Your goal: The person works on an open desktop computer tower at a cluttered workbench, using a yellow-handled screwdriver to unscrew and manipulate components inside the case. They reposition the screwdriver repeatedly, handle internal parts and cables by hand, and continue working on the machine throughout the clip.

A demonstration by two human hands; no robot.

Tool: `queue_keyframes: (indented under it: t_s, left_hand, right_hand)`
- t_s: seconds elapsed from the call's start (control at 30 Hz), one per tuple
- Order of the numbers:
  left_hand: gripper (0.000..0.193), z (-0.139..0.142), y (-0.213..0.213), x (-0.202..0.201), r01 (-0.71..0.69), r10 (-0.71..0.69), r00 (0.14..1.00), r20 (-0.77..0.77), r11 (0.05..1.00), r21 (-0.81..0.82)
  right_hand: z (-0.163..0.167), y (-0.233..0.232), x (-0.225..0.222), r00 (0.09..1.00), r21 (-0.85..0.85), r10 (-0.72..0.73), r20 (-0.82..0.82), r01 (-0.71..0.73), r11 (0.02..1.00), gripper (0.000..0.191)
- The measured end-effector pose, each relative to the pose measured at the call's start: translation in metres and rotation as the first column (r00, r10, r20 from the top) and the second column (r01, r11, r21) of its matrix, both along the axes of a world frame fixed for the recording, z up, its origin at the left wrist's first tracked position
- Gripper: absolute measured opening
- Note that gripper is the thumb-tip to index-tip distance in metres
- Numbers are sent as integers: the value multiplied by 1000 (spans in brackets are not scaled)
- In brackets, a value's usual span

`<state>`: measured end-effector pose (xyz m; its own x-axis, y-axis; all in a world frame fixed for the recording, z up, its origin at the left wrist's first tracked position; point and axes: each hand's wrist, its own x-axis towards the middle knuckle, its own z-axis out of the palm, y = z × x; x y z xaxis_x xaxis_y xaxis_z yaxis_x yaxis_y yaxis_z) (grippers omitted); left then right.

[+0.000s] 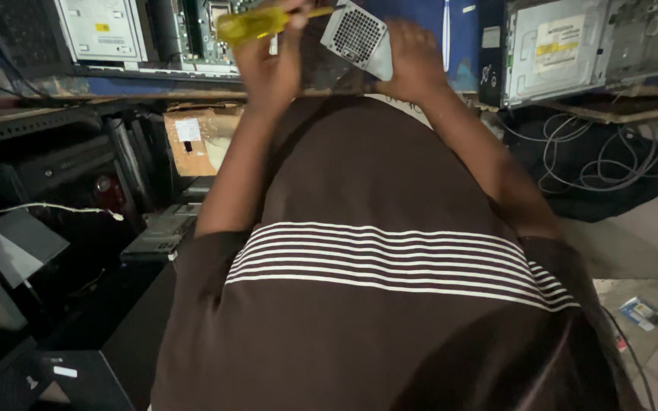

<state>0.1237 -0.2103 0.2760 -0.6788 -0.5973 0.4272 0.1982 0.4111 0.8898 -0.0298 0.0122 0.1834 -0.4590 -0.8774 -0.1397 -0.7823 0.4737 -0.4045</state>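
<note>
My left hand [268,65] is raised at the bench edge and grips a screwdriver with a clear yellow handle [249,24], its shaft pointing right toward a small grey metal box. My right hand [414,57] holds that grey box [356,34], which has a perforated grille on one face. My brown shirt with white stripes [375,259] fills the lower middle of the view.
An open computer case with a circuit board [192,30] lies on the bench at the back left. Another opened metal case [565,46] stands at the back right. Tangled cables [595,160] hang below it. Dark computer towers [55,190] crowd the floor on the left.
</note>
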Motion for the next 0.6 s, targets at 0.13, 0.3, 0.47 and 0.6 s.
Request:
queue_keyframes:
  t_s: [0.13,0.3,0.47,0.6]
  left_hand:
    - [18,10,-14,26,38,-4,984,-177,981,192]
    - [22,17,-31,52,-23,41,993,-113,987,158]
    - [23,13,-29,63,-1,14,999,-52,971,239]
    - [23,10,-25,66,7,6,999,-46,958,286]
  right_hand:
    - [-38,4,6,999,-29,8,-43,-10,1000,114]
    - [-63,-13,13,999,-147,-42,4,42,988,94]
    - [-46,-8,18,991,-331,-105,-79,74,941,93]
    - [-16,-5,13,980,-316,-195,32,195,929,97]
